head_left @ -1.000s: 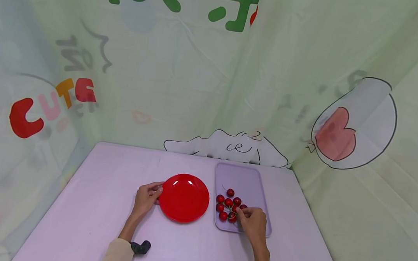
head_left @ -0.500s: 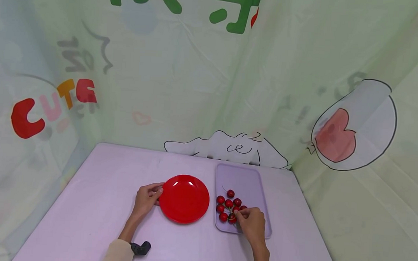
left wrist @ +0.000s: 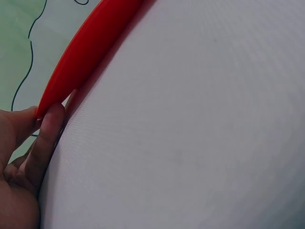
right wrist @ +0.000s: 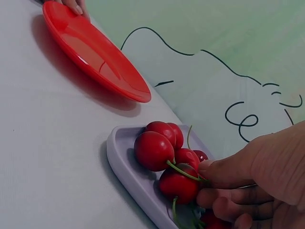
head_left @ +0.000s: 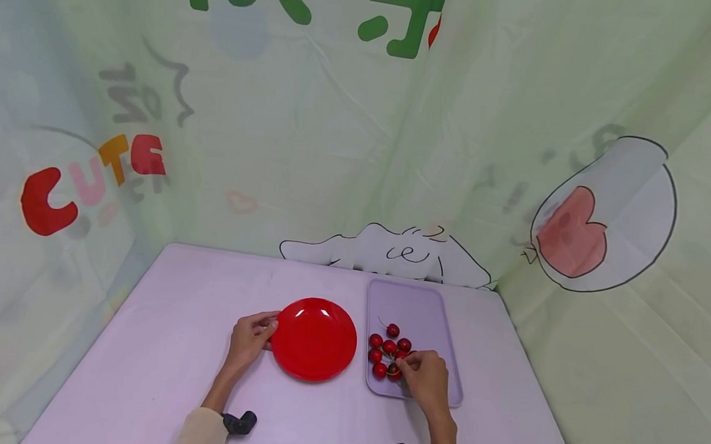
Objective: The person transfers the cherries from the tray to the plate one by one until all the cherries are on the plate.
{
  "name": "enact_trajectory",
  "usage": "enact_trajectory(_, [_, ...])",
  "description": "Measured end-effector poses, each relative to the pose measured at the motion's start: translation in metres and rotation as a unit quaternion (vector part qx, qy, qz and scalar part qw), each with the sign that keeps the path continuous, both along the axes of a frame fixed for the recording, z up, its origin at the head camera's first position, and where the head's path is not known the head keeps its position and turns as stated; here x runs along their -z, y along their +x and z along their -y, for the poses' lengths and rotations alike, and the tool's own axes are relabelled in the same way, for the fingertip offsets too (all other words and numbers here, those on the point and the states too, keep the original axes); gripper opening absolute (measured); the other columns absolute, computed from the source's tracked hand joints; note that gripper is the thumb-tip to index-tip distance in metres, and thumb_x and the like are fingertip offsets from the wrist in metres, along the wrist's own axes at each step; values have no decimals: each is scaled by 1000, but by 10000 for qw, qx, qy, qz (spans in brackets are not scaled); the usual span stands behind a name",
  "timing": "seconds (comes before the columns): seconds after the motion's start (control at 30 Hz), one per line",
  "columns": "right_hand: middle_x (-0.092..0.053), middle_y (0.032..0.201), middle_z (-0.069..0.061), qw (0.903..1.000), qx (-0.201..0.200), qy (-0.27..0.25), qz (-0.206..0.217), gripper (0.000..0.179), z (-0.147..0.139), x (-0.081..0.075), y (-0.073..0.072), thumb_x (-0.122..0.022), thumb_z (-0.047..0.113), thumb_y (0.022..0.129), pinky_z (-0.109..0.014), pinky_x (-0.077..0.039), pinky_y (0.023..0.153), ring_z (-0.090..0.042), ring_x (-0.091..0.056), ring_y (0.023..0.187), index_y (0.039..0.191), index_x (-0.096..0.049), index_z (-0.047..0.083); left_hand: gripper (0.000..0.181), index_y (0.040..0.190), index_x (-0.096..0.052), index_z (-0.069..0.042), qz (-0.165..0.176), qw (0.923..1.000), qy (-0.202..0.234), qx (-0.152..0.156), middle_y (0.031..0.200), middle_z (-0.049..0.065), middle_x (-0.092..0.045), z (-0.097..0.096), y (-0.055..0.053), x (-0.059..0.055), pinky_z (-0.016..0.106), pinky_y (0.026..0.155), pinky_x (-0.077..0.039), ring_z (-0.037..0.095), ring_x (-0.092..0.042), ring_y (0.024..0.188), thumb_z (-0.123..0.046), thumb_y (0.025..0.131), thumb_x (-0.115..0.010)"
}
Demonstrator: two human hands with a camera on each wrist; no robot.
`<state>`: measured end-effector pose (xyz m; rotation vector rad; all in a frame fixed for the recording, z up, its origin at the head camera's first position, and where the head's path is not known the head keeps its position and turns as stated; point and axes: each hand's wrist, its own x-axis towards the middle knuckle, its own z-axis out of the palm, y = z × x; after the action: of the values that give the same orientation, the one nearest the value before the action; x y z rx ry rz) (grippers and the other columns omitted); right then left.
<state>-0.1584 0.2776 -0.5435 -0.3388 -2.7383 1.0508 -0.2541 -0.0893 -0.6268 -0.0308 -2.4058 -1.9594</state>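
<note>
The right hand (head_left: 428,379) pinches, as it seems, a green cherry stem (right wrist: 183,172). The cherries (head_left: 390,347) lie in the purple tray (head_left: 411,302). Left of it, the left hand (head_left: 249,336) grips the rim of the red plate (head_left: 314,341).

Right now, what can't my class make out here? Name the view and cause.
Head view: the number of cherries in the purple tray; the right hand blocks part.
Right wrist view: the end of the green stem, hidden by the same hand.
Left wrist view: the rest of the red plate, cut off by the top edge.
Right wrist view: most of the left hand, past the top edge.
</note>
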Motion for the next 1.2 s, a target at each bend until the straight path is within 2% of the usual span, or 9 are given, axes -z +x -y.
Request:
enact_trajectory(0.3, [-74,71,-6,9999,-28,117,52,14,0,0,-1,-85,10,94,-23,-46,53,-14,-59,64,85,-81,-1,33,139,-74,-3,25,10000,3,-1,115,22,-77,0,1,-2,18,64,-62,11,-71,68,-9,106,-71])
enact_trajectory(0.6, [-75,73,-8,9997,-158,-159,32,12,0,1,-1,-84,6,93,-22,-47,53,-14,-59,65,87,-81,-3,34,139,-74,-3,-5,10000,-1,-11,116,22,-78,-1,2,-3,18,64,-62,10,-72,70,-10,106,-71])
enact_trajectory(0.87, [-73,72,-8,9996,-214,-206,-2,13,1,-1,-1,-83,6,95,-21,-46,51,-13,-57,65,87,-81,-4,33,138,-73,-1,-108,9999,3,3,113,23,-78,0,2,-3,19,64,-63,11,-73,68,-9,106,-71])
enact_trajectory(1.2, [-72,71,-8,9991,-48,-425,22,13,1,2,-4,-80,5,97,-22,-47,51,-12,-58,62,88,-81,-4,34,138,-73,-1,-111,9999,-20,6,114,22,-78,-1,3,-5,17,65,-62,13,-75,71,-9,106,-72])
